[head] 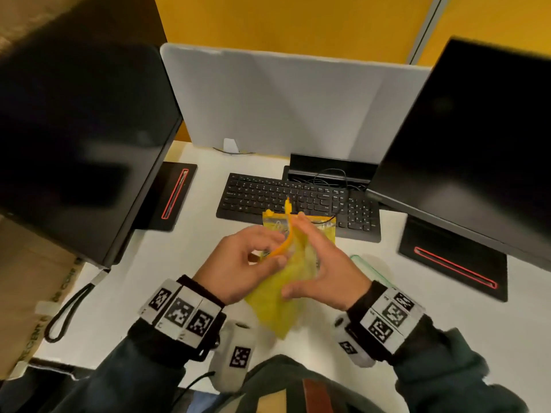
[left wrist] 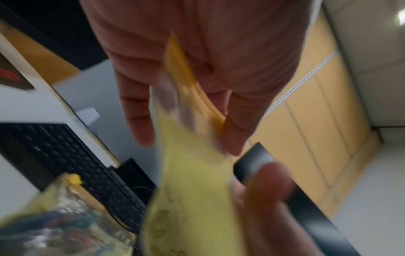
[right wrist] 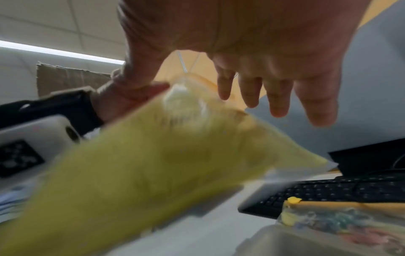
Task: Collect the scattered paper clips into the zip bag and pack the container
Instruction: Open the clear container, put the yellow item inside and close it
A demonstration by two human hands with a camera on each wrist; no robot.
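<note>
Holding the yellow zip bag (head: 278, 296) above the table (head: 167, 263), the left hand (head: 238, 263) pinches its orange zip strip (head: 287, 234). The right hand (head: 325, 263), fingers straight, presses the bag's side. The bag's long axis runs from 12 o'clock down to 6 o'clock. A second, filled bag (head: 298, 225) lies at 12 o'clock, just beyond both hands.

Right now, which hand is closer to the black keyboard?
Right. The right hand reaches up almost to the keyboard edge; the left hand sits lower and farther back, pinching the yellow bag.
</note>
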